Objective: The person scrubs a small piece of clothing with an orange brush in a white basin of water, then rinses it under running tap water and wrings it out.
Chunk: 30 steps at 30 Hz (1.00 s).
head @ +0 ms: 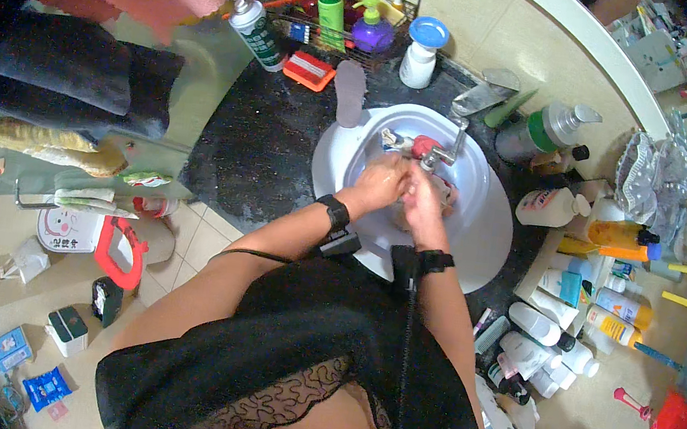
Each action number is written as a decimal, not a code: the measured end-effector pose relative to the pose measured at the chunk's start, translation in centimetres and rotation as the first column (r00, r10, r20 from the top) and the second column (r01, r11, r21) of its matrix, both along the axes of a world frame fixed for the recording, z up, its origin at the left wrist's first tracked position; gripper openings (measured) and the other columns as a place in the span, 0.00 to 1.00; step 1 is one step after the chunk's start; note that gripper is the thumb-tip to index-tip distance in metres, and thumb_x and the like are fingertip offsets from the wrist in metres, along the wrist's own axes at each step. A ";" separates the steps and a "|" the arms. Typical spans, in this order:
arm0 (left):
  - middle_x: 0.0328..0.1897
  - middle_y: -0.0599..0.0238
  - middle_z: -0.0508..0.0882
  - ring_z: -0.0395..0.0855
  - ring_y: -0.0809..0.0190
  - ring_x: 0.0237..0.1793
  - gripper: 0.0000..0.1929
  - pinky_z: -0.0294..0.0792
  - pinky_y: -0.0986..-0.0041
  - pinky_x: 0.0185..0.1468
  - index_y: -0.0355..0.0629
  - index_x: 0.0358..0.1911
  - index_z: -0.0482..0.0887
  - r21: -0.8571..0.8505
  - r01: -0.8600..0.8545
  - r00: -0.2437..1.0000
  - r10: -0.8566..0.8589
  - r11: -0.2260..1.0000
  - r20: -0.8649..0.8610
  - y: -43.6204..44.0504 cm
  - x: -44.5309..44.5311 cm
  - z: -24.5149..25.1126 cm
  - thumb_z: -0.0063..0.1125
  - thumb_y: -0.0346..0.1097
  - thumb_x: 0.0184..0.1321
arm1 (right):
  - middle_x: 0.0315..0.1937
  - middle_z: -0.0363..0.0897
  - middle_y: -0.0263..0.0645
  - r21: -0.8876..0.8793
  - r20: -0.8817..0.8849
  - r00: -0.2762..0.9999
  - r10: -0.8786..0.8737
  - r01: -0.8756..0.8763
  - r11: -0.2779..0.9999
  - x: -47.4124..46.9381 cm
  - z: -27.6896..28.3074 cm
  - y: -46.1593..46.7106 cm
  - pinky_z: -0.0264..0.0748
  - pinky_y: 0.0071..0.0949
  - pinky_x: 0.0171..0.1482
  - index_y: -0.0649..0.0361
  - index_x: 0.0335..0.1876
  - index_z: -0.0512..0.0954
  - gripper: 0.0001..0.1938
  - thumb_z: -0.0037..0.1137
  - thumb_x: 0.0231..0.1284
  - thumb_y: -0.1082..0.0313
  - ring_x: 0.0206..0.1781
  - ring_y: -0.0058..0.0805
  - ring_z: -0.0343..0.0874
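Over a white washbasin [486, 258], my left hand [379, 183] and my right hand [422, 202] meet with curled fingers, just in front of the metal spout [444, 156] of the faucet [483, 96]. My left hand looks wet. Whether something lies between the fingers is hidden. Below and beside my right hand, a bunched pale cloth [447, 195] partly shows in the bowl. A red item [425, 147] and a crumpled white piece with dark print [391, 139] sit behind my hands. A grey insole [350, 93] rests with one end on the basin's rim.
On the black countertop [249, 145] stand a spray can [256, 33], an orange brush-like item [308, 72], a white bottle with a blue top [418, 63] and a grey pump bottle [536, 135]. Several toiletry bottles [616, 325] crowd the right side. A wire basket [408, 4] is behind.
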<state>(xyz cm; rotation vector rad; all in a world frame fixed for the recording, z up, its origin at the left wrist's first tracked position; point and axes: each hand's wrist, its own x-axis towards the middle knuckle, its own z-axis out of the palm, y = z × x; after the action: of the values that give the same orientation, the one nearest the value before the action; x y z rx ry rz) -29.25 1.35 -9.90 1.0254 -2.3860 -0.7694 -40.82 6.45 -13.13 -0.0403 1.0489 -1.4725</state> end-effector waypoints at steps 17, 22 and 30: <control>0.52 0.60 0.81 0.76 0.52 0.56 0.15 0.66 0.56 0.60 0.45 0.49 0.79 -0.419 -0.138 0.918 0.275 0.897 0.285 -9.7 7.4 0.9 0.47 0.33 0.58 | 0.43 0.77 0.45 0.204 -0.028 0.989 0.143 -0.134 0.970 -2.1 0.5 4.3 0.76 0.35 0.48 0.67 0.49 0.71 0.15 0.51 0.64 0.64 0.46 0.40 0.79; 0.37 0.51 0.83 0.82 0.47 0.39 0.09 0.73 0.64 0.44 0.39 0.42 0.79 -0.181 -0.357 0.930 0.331 0.916 -0.159 -8.2 7.1 5.2 0.49 0.34 0.62 | 0.43 0.76 0.44 0.219 -0.051 0.982 0.180 -0.164 0.962 -2.1 1.1 5.2 0.75 0.34 0.49 0.67 0.50 0.71 0.16 0.50 0.65 0.62 0.45 0.39 0.79; 0.35 0.65 0.80 0.80 0.68 0.30 0.11 0.76 0.75 0.34 0.40 0.44 0.74 0.740 -0.002 0.688 0.538 0.673 -0.487 -2.5 4.7 6.1 0.38 0.38 0.71 | 0.50 0.74 0.48 0.113 0.099 0.994 0.050 -0.061 0.992 -0.3 2.1 4.6 0.76 0.41 0.52 0.64 0.55 0.67 0.26 0.50 0.64 0.49 0.51 0.44 0.77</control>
<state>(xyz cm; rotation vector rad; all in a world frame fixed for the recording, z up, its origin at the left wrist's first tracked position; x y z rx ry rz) -24.51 -1.12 -3.83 1.0852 -1.2232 -1.6493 -41.14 11.03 -10.99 0.0825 1.0448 -1.3484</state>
